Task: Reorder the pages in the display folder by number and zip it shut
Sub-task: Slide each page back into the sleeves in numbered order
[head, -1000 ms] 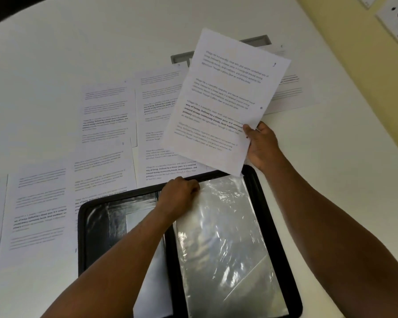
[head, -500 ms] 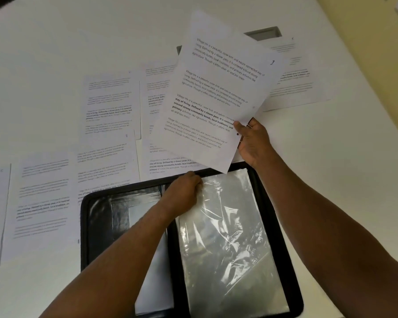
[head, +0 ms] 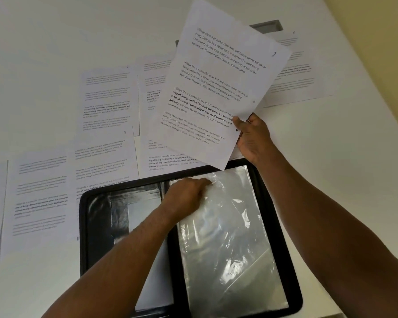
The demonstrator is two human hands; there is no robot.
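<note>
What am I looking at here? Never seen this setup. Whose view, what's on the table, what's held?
There is no robot: a person works with bare hands, filmed by one wide-angle camera on their head, looking down. On the white table lies an open black display folder with clear plastic sleeves. Loose printed pages are spread beyond it and to its left. The right hand pinches one printed page by its lower edge, lifted above the folder. The left hand grips the top of a sleeve, possibly to open it for that page.

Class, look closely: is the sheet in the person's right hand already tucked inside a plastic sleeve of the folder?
No. The right hand holds the sheet up above the open folder, outside its sleeve.
</note>
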